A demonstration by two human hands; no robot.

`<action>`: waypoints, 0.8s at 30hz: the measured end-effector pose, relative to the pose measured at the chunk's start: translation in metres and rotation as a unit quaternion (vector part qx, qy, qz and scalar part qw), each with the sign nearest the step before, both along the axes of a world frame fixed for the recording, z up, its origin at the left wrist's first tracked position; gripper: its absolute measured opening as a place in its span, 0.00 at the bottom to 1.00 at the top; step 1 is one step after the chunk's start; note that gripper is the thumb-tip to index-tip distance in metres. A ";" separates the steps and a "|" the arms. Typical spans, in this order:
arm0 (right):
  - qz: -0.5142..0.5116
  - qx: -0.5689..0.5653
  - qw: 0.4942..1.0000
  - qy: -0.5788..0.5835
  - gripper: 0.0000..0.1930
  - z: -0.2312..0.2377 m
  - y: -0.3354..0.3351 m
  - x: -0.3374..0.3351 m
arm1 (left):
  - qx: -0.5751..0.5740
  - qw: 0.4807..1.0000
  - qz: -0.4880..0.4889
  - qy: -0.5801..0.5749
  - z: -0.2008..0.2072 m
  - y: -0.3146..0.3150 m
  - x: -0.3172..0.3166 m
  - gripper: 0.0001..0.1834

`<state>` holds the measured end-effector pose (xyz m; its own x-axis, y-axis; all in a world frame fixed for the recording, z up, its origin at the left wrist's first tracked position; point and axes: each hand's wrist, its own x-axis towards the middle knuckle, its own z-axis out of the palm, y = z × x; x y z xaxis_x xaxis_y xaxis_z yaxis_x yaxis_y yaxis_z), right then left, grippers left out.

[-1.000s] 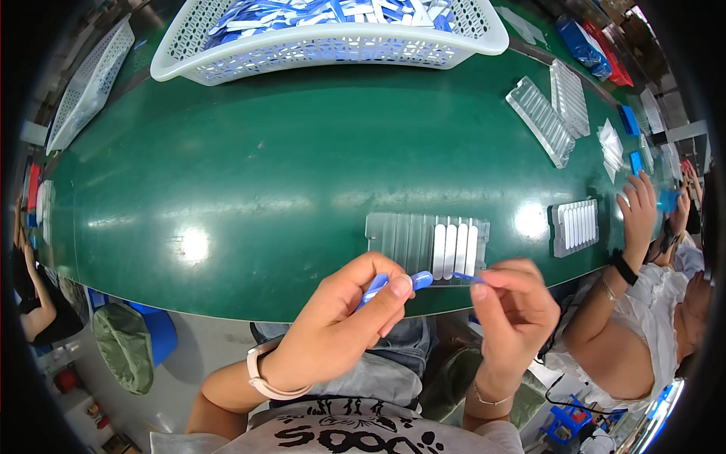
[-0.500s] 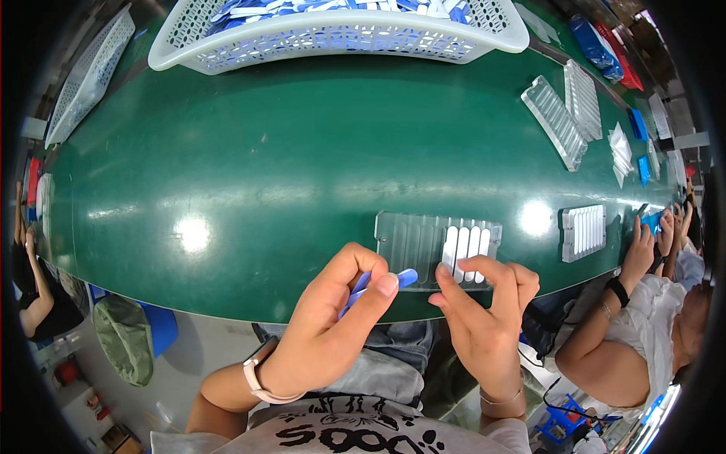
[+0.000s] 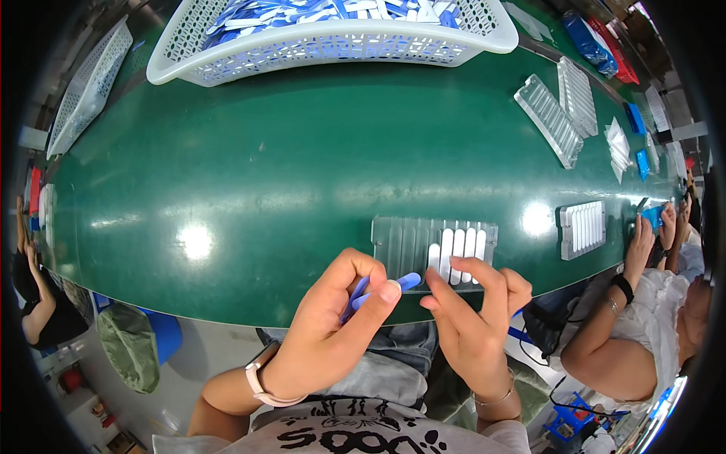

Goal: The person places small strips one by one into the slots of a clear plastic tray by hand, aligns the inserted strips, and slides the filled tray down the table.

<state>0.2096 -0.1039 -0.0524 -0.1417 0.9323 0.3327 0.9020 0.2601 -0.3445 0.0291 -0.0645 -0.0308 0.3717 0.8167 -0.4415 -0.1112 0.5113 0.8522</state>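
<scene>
My left hand (image 3: 344, 303) is closed on a few flat blue strips (image 3: 408, 281) with rounded ends, like small nail files. One of them sticks out past the thumb toward the tray. In front of me lies a clear ribbed tray (image 3: 398, 246); its left slots are bare, while several white strips (image 3: 459, 253) stand side by side in the right ones. My right hand (image 3: 476, 310) has its fingers apart, and a fingertip touches the lower end of the leftmost white strip (image 3: 434, 256), which shows shorter than its neighbours. The fingers hide part of the tray's near edge.
A white perforated basket (image 3: 333, 30) full of blue and white strips stands at the far side of the green table (image 3: 265, 166). Rightward lie a filled tray (image 3: 583, 230) and two other clear trays (image 3: 550, 121). A co-worker's hands (image 3: 643, 238) are at the right edge.
Another white strip now shows in the slot left of the others, under my right fingertip. My left hand still holds the blue strips and has barely moved. The view has shifted slightly.
</scene>
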 end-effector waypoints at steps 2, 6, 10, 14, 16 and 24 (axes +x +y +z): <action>-0.007 -0.006 1.000 -0.010 0.17 0.002 0.002 -0.003 | 0.014 1.000 0.014 0.006 -0.002 0.000 0.001 0.05; 0.009 0.002 1.000 -0.024 0.18 -0.003 0.013 0.004 | 0.070 0.997 -0.007 0.015 -0.001 0.001 -0.001 0.05; 0.033 0.001 0.999 -0.043 0.19 -0.003 0.012 0.007 | -0.062 0.996 -0.017 -0.067 0.001 0.003 -0.004 0.06; 0.036 -0.001 0.997 -0.064 0.19 -0.003 0.005 0.006 | -0.156 0.974 -0.020 -0.162 -0.004 0.001 -0.007 0.10; 0.032 0.007 0.999 0.020 0.19 -0.003 0.005 0.005 | -0.164 0.969 -0.028 -0.181 -0.004 0.002 -0.006 0.11; 0.095 -0.096 0.927 0.349 0.09 0.024 0.032 0.009 | -0.205 0.946 -0.105 -0.228 -0.011 0.003 -0.012 0.20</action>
<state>0.2191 -0.0717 -0.0286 -0.1213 0.9643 0.2353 0.3863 0.2642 -0.8837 0.0167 -0.0610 -0.0413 0.7348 0.4980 -0.4605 -0.2779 0.8403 0.4655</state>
